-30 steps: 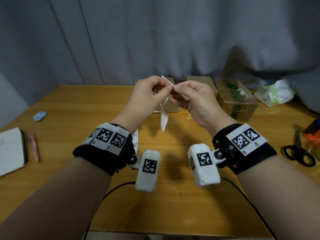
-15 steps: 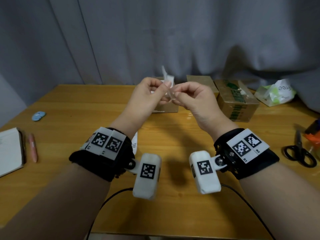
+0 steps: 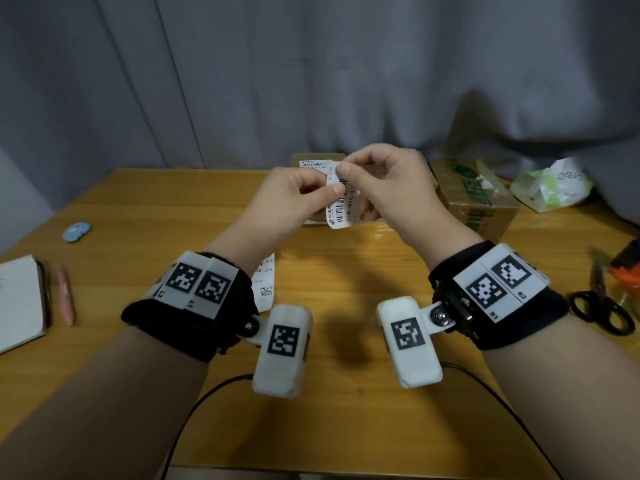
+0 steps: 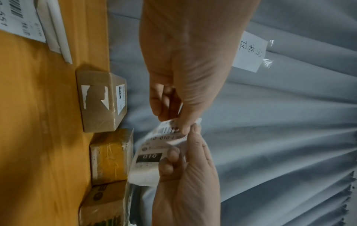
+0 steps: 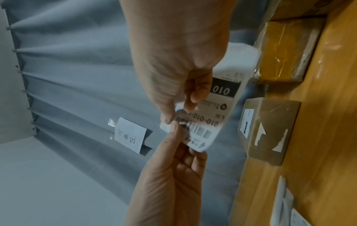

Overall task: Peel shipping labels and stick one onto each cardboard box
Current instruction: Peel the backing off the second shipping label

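Note:
A white shipping label (image 3: 341,209) with barcodes and "010" print hangs in the air above the table, its printed face toward me. My left hand (image 3: 335,195) pinches its upper edge between thumb and fingers, and my right hand (image 3: 343,172) pinches the same corner from the other side. The wrist views show the label (image 4: 152,154) (image 5: 224,107) between both pinches, its backing not clearly separable. Behind my hands stands a brown box (image 3: 313,164) (image 4: 100,100) with a label on top. A yellow-taped box (image 4: 110,156) sits beside it, then a green-printed box (image 3: 474,199).
Another printed label (image 3: 265,282) lies on the wooden table (image 3: 346,271) under my left wrist. Scissors (image 3: 602,310) and an orange object (image 3: 627,268) sit at the right edge, with a plastic bag (image 3: 550,188) at back right. On the left lie a notebook (image 3: 17,299), a pink pen (image 3: 65,296) and a blue object (image 3: 76,232).
The label was edge-on with a white strip hanging below my fingers; it now faces me flat, and both hands hold it by its top corner.

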